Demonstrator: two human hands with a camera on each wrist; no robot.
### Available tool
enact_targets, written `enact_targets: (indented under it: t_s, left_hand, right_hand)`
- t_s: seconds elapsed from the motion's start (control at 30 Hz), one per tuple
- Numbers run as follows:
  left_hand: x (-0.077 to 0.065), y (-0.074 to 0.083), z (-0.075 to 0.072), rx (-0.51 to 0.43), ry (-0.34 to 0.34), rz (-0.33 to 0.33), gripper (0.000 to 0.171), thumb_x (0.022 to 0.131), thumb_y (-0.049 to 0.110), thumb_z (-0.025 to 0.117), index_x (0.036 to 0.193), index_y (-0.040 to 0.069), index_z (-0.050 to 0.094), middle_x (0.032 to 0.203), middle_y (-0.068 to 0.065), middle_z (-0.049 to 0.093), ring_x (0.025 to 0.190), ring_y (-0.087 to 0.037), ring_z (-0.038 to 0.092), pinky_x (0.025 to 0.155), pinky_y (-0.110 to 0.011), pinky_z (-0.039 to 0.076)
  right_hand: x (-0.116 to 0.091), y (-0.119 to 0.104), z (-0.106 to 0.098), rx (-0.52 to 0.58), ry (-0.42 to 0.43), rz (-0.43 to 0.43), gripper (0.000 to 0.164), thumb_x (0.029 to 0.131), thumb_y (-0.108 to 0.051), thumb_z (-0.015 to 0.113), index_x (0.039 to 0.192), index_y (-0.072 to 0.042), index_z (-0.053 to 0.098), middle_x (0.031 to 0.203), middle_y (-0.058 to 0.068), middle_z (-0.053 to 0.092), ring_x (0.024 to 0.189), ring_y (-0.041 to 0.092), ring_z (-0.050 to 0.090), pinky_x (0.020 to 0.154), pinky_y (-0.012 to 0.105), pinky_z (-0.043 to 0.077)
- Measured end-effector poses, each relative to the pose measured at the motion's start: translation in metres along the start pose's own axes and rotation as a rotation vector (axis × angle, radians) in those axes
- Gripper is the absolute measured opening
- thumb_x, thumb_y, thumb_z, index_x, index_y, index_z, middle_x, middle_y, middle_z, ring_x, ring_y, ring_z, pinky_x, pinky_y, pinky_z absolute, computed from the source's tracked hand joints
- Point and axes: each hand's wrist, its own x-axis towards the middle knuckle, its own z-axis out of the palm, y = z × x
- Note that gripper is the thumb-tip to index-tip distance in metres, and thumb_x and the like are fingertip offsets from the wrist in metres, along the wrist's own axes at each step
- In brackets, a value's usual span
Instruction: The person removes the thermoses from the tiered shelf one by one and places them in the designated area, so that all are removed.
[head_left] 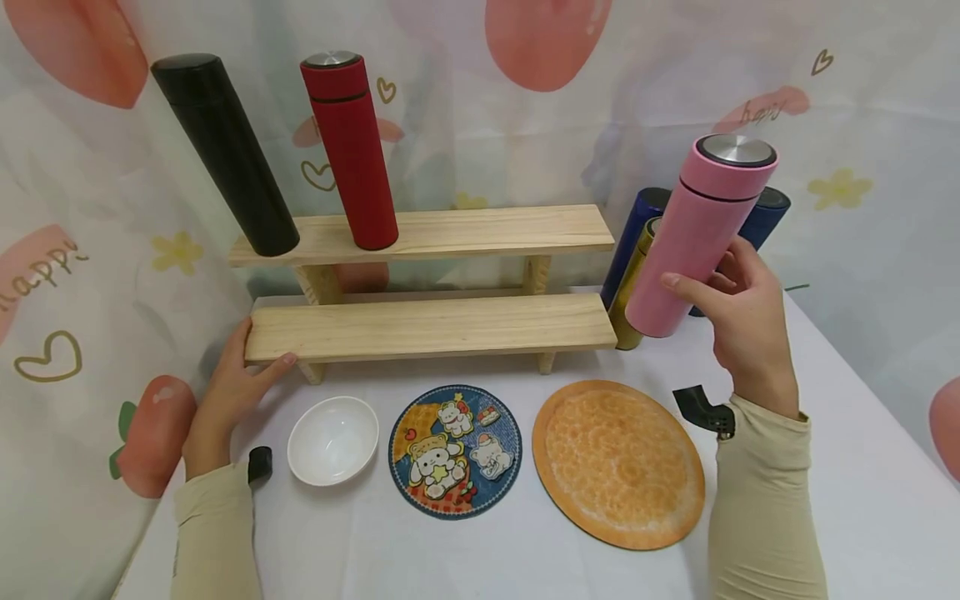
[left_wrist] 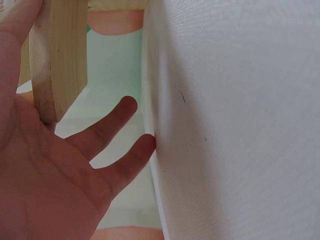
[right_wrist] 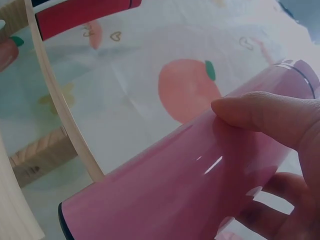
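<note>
Pink flask (head_left: 697, 242) points lid (head_left: 736, 150) up, nearly upright; right hand (head_left: 750, 325) grips it, left hand (head_left: 228, 390) the shelf (head_left: 427, 327).

White table (head_left: 585, 575) has a wooden shelf (head_left: 435, 329), white bowl (head_left: 333, 442), cartoon mat (head_left: 455, 452), orange mat (head_left: 618, 465), plus a gold bottle (head_left: 628, 325) and two blue ones (head_left: 633, 237) off to the right. Shelf's top step's got a black bottle (head_left: 236, 162) and a red bottle (head_left: 352, 162), both upright.

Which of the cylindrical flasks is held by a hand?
The silver-topped pink flask, gripped by the right hand. The black flask and red flask stand on the upper wooden shelf; the gold flask and two blue flasks show behind the pink one.
</note>
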Motion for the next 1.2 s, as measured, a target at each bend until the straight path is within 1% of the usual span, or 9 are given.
enact_targets:
  t_s: [0.1,0.2,0.4,0.57,0.7,0.9,1.2]
  left_hand:
    - [0.0,-0.001,0.0,0.003,0.003,0.006,0.108,0.102,0.045,0.072,0.172,0.006,0.001,0.174,-0.031,0.005,0.157,-0.054,0.011,0.124,-0.072,0.011]
    - [0.0,-0.001,0.0,0.009,0.001,0.001,0.108,0.102,0.046,0.072,0.172,0.006,0.001,0.174,-0.031,0.005,0.157,-0.054,0.011,0.124,-0.072,0.011]
    - [0.001,-0.002,-0.001,0.006,-0.004,-0.007,0.108,0.102,0.047,0.071,0.173,0.008,-0.001,0.175,-0.03,0.003,0.158,-0.054,0.009,0.123,-0.072,0.01]
    - [0.002,-0.001,-0.001,0.006,0.001,0.003,0.107,0.102,0.045,0.071,0.172,0.007,0.0,0.174,-0.03,0.004,0.158,-0.053,0.01,0.124,-0.071,0.01]
    - [0.002,-0.001,-0.001,0.01,0.004,0.01,0.106,0.102,0.044,0.071,0.172,0.006,0.001,0.174,-0.031,0.005,0.158,-0.053,0.01,0.124,-0.07,0.011]
    - [0.004,0.0,-0.001,0.018,-0.003,0.003,0.107,0.102,0.046,0.071,0.172,0.006,0.0,0.174,-0.031,0.004,0.158,-0.054,0.01,0.124,-0.071,0.011]
    - [0.002,0.001,-0.001,0.024,-0.018,-0.017,0.108,0.103,0.047,0.07,0.172,0.008,-0.002,0.175,-0.03,0.002,0.158,-0.054,0.008,0.123,-0.072,0.01]
  right_hand:
    - [0.003,0.0,-0.005,-0.015,0.015,0.006,0.068,0.09,-0.002,0.085,0.152,-0.016,0.061,0.142,0.013,0.059,0.121,0.027,0.06,0.095,0.03,0.053]
    - [0.005,0.001,-0.01,-0.018,0.029,0.013,0.068,0.09,-0.002,0.085,0.152,-0.016,0.061,0.141,0.012,0.058,0.119,0.027,0.059,0.095,0.03,0.052]
    - [0.009,0.004,-0.02,0.057,0.058,0.014,0.066,0.089,0.004,0.083,0.15,-0.013,0.063,0.14,0.012,0.059,0.119,0.027,0.062,0.093,0.025,0.053]
    - [0.012,0.006,-0.025,0.106,0.089,0.002,0.067,0.088,0.008,0.082,0.149,-0.012,0.064,0.138,0.013,0.061,0.117,0.026,0.065,0.091,0.023,0.056]
    - [0.014,0.011,-0.03,0.111,0.116,0.011,0.067,0.087,0.008,0.083,0.148,-0.012,0.065,0.137,0.012,0.062,0.115,0.025,0.066,0.089,0.022,0.057]
    - [0.017,0.02,-0.037,0.107,0.163,0.034,0.066,0.086,0.009,0.084,0.146,-0.011,0.066,0.133,0.011,0.063,0.11,0.023,0.067,0.084,0.021,0.058]
    - [0.022,0.035,-0.046,0.091,0.215,0.081,0.067,0.086,0.006,0.086,0.147,-0.013,0.066,0.133,0.009,0.062,0.11,0.022,0.065,0.082,0.019,0.058]
